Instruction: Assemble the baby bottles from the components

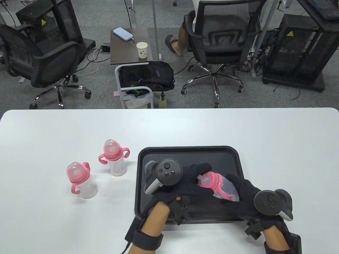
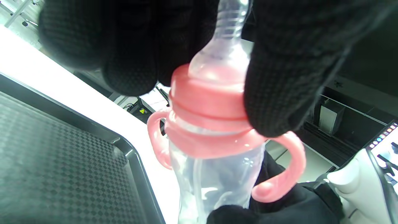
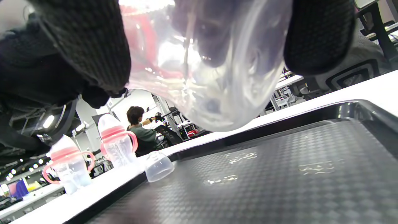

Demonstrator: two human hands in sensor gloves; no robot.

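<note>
A clear baby bottle (image 1: 226, 187) with a pink collar and handles is held tilted above the black tray (image 1: 189, 152). My right hand (image 1: 243, 193) grips its clear body, seen in the right wrist view (image 3: 211, 77). My left hand (image 1: 193, 177) holds the pink collar (image 2: 208, 102) and clear nipple (image 2: 228, 28) between fingers (image 2: 279, 81). Two assembled capped bottles stand on the table left of the tray, one nearer the tray (image 1: 115, 157) and one farther left (image 1: 79, 180). A loose clear dome cap (image 3: 158, 166) lies at the tray's left edge.
The white table (image 1: 278, 137) extends around the tray. Office chairs, a small side table with a paper cup (image 1: 142, 49) and a trolley stand on the floor beyond the far edge.
</note>
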